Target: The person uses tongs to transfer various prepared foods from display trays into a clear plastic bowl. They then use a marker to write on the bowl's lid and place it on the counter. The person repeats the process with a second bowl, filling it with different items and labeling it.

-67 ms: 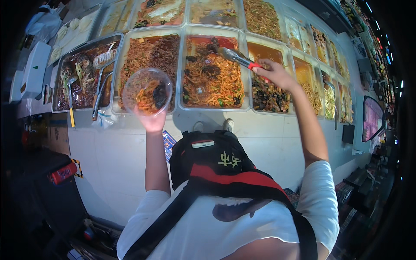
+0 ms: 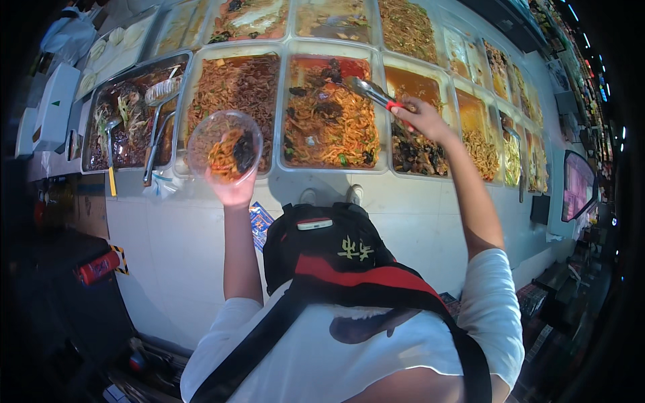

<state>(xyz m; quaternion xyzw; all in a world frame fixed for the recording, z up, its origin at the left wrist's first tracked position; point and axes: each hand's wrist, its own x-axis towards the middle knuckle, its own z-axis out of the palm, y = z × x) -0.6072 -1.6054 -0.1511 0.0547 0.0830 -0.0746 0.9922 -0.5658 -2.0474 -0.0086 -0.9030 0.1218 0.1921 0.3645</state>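
My left hand (image 2: 232,188) is closed round the underside of a clear round plastic bowl (image 2: 197,146). In the bowl lie reddish shredded food and a dark piece (image 2: 243,151). My right hand (image 2: 422,115) grips metal tongs with red handles (image 2: 377,94). Their tips are over the upper right part of a tray (image 2: 329,166) of orange-red shredded food with green bits and dark pieces. Whether the tips hold any food cannot be made out. The bowl hangs over the near end of the neighbouring tray of brown shredded meat (image 2: 232,87).
More food trays stretch to the right and in a back row (image 2: 406,30). At the left, a dark tray (image 2: 127,121) holds several serving tools. A white box (image 2: 55,111) stands beyond it. A red fire extinguisher (image 2: 99,267) is low at the left.
My right hand and the tongs have shifted slightly right and down. The bowl in my left hand has moved a little left and down.
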